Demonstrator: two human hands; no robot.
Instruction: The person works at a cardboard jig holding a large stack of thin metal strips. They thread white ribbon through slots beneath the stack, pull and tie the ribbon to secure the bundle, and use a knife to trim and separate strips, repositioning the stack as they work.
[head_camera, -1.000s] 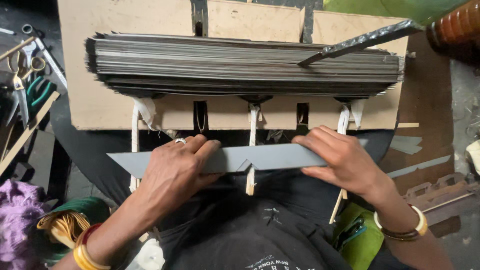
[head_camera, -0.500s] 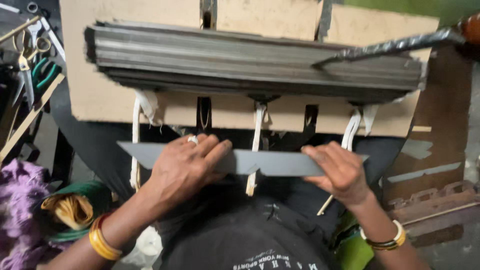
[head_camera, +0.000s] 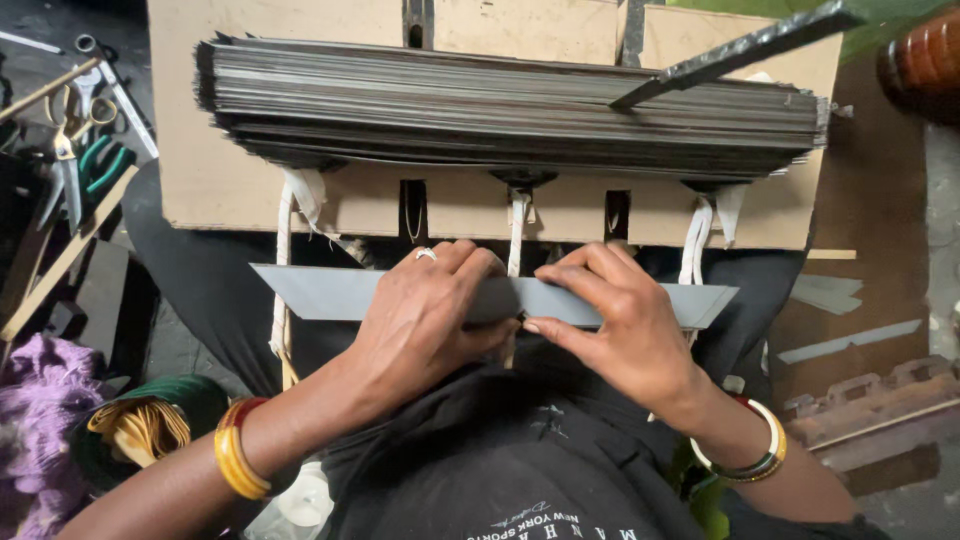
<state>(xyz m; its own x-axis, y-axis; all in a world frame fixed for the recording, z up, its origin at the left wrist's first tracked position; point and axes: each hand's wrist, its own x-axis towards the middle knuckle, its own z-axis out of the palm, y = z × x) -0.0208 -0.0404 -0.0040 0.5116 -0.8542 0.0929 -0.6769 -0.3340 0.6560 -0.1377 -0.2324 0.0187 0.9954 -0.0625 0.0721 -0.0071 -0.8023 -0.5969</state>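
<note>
Now both hands grip one long grey strip (head_camera: 330, 294), a flat, matt piece with slanted ends, held level just below the cardboard board (head_camera: 230, 190). The left hand (head_camera: 425, 310) has its fingers (head_camera: 470, 265) curled closed over the strip's middle, a ring on one of them, thumb tucked beneath. The right hand (head_camera: 615, 320) sits just beside it, fingers bent down over the strip's top edge and pinched shut on it, fingertips nearly touching the left hand. Half a second ago the right hand held the strip well out toward its right end; it has since slid inward, so the hands now meet at the centre and the right end of the strip stands bare. On the board lies a thick stack of grey strips (head_camera: 500, 105), thin, layered, smooth-edged, with one loose dark strip (head_camera: 735, 52) tilted across its right part. White cloth ties (head_camera: 518, 225) hang through slots in the board's lower edge, behind the held strip. Left of the board lie scissors (head_camera: 70, 150) with pale handles. Yellow bangles (head_camera: 235, 462) circle the left wrist, and a pale bangle (head_camera: 765, 460) the right.
</note>
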